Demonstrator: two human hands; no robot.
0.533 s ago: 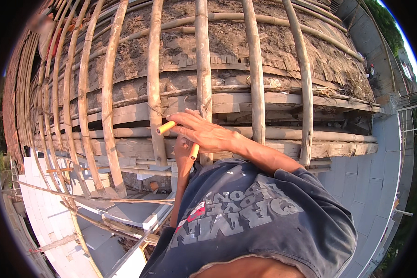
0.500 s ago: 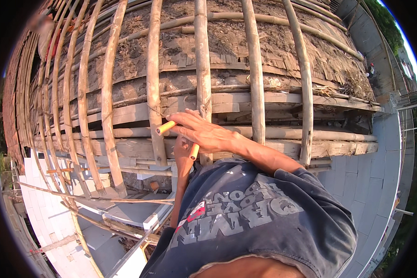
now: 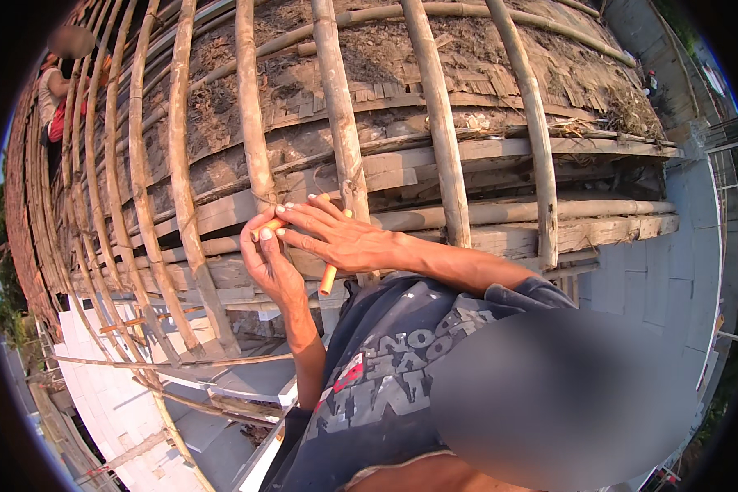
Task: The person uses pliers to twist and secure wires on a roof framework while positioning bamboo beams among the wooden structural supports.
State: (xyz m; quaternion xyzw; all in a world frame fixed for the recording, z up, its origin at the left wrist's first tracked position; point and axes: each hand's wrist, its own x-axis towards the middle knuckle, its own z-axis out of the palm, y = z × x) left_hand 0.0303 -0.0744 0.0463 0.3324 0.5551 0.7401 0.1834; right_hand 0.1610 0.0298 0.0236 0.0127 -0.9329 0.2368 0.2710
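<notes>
My left hand [image 3: 275, 266] is closed, thumb and fingers pinching the end of one orange tube-shaped handle [image 3: 267, 229]. My right hand [image 3: 354, 242] lies palm down across the same tool, fingers nearly straight and curled a little over it. A second orange handle [image 3: 328, 280] sticks out below the right hand, its open end toward me. The tool's head is hidden, so its exact kind cannot be told. Just beyond my fingertips, a thin tie [image 3: 266, 198] wraps the lower part of a bamboo pole [image 3: 254, 123]. Another bamboo pole [image 3: 340, 115] runs behind my right hand.
Several parallel poles slope away over an old matted roof surface [image 3: 500, 98]. A squared wooden beam [image 3: 607, 231] crosses beneath the hands. Another person [image 3: 56, 86] is at the far left among the poles. Pale block walls [image 3: 631, 303] stand below on both sides.
My left hand has come up and left from beneath the right hand and now pinches the handle's end. The tool has turned a little. The person at far left shows more fully.
</notes>
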